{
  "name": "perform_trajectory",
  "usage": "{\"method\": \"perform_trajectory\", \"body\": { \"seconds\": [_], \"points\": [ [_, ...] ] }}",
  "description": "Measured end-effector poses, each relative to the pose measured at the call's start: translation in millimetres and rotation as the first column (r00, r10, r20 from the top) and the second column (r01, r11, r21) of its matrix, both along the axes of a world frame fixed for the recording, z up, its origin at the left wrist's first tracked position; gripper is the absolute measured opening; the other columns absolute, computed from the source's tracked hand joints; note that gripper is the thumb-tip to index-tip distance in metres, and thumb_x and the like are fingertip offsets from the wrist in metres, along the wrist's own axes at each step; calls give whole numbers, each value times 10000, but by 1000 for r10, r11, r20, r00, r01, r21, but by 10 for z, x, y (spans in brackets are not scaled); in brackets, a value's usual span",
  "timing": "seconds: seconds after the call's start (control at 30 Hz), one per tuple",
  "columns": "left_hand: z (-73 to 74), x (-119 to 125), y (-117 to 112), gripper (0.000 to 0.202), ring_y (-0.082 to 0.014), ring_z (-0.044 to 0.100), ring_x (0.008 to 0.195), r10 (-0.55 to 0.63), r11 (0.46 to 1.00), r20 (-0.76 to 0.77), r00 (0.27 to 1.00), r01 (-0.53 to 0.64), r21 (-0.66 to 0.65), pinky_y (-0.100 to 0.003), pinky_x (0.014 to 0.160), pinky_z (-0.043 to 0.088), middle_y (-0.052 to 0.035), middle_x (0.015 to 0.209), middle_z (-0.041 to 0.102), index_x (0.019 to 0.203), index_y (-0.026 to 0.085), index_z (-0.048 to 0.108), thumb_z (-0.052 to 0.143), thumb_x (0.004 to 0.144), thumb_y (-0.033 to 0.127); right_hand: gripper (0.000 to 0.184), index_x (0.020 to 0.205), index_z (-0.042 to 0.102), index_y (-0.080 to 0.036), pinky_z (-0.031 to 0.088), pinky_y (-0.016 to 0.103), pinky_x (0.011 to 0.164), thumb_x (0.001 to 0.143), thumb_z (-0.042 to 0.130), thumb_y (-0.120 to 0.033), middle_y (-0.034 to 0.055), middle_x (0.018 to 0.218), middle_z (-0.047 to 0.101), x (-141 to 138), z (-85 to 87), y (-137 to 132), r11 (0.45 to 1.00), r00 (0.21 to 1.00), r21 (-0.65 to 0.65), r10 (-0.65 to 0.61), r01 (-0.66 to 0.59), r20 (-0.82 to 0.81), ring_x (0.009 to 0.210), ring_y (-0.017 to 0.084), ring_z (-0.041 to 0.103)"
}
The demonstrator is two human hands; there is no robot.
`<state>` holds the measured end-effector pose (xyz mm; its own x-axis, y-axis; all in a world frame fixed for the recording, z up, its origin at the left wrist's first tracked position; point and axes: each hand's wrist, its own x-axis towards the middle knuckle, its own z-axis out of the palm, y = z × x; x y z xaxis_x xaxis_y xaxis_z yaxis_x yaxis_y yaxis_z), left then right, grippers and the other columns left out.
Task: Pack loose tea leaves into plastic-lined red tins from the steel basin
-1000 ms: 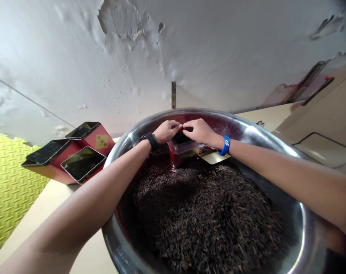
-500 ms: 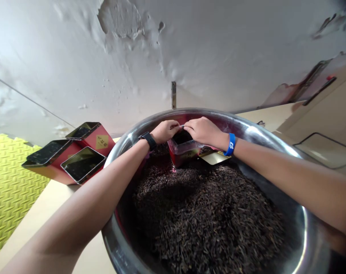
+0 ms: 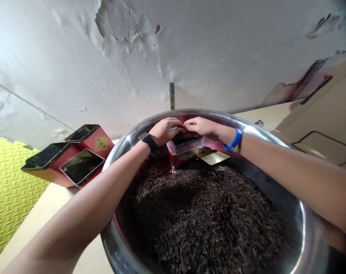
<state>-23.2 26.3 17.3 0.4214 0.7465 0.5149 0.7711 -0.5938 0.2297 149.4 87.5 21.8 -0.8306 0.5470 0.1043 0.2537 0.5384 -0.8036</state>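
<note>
Inside the big steel basin stands a red tin [image 3: 182,159], upright and uncovered, with dark tea leaves in it. A clear plastic bag [image 3: 187,147] lines the tin and is folded over its rim. At the tin's far edge my left hand [image 3: 166,130] is closed, its fingers pinching the bag's edge; a small pale sliver shows between them. My right hand [image 3: 203,126] meets it there, fingertips pressed together on the bag. Part of the far rim is hidden by both hands. A gold-coloured lid [image 3: 214,157] lies on the loose tea leaves [image 3: 218,217], right of the tin.
The steel basin's rim [image 3: 116,243] surrounds the tea. Left of it, several open red tins [image 3: 101,144] stand together on the pale table [image 3: 90,255]. Yellow foam matting [image 3: 13,190] lies farther left. A peeling wall [image 3: 207,57] rises behind; a cardboard box [image 3: 327,102] is at right.
My right hand has shifted slightly and turned, uncovering more of the tin's right rim and the folded bag. A pale sliver now shows at my left fingers. The tin has stayed in place.
</note>
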Motion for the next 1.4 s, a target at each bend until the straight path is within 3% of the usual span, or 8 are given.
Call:
{"method": "perform_trajectory", "body": {
  "seconds": [0.07,0.17,0.33,0.4,0.63,0.83,1.07,1.4],
  "points": [
    [40,20,-27,185,-135,523,804,-4,1000,-18,1000,5,26,-274,759,399,-30,824,601,821,180,615,473,826,298,259,683,486,-165,270,229,419,840,426,-362,-14,537,441,24,19,-14,997,999,-73,10,-13,-41,442,77,356],
    [86,38,-69,222,-137,508,796,14,999,-53,998,-12,43,-272,750,391,-30,807,590,789,175,603,450,844,326,246,709,490,-171,287,233,411,848,414,-359,1,565,462,42,13,-26,997,997,-78,9,-15,-74,452,85,364],
    [126,63,-140,227,-147,489,796,44,999,-101,994,-43,6,-281,751,375,-30,822,587,768,187,587,431,857,326,283,809,550,-179,388,254,467,875,353,-371,66,707,576,44,-24,4,992,1000,124,3,-6,20,545,122,470],
    [136,78,-166,234,-149,490,788,44,999,-115,992,-44,3,-285,741,373,-30,814,585,765,187,584,421,862,323,274,850,562,-178,405,261,487,879,349,-349,73,744,593,44,-26,19,990,999,142,17,-23,47,565,127,493],
    [133,82,-181,235,-141,501,790,69,997,-224,972,-59,52,-268,715,373,-22,820,599,800,201,590,401,871,322,238,928,578,-169,419,288,515,858,400,-312,77,758,610,52,-14,26,998,998,24,60,-61,22,602,142,531],
    [88,66,-157,266,-122,526,758,94,990,-230,969,-66,127,-236,661,371,-18,791,602,804,185,600,396,869,343,187,824,572,-176,404,286,504,840,416,-278,78,748,596,46,-15,2,999,998,6,41,-41,36,581,138,507],
    [50,54,-132,274,-114,538,736,97,990,-216,972,-72,122,-228,626,352,-19,760,607,771,181,611,408,861,341,124,708,541,-184,353,249,464,778,494,-274,15,622,517,24,-5,-29,972,1000,-236,-5,-1,-23,500,96,422],
    [31,52,-110,232,-110,538,703,73,996,-180,981,-62,66,-225,615,353,-16,761,618,781,179,619,441,846,314,139,641,523,-191,272,253,441,740,535,-288,-4,574,453,23,-49,7,956,996,-283,55,-73,-72,477,91,354]
  ]
}}
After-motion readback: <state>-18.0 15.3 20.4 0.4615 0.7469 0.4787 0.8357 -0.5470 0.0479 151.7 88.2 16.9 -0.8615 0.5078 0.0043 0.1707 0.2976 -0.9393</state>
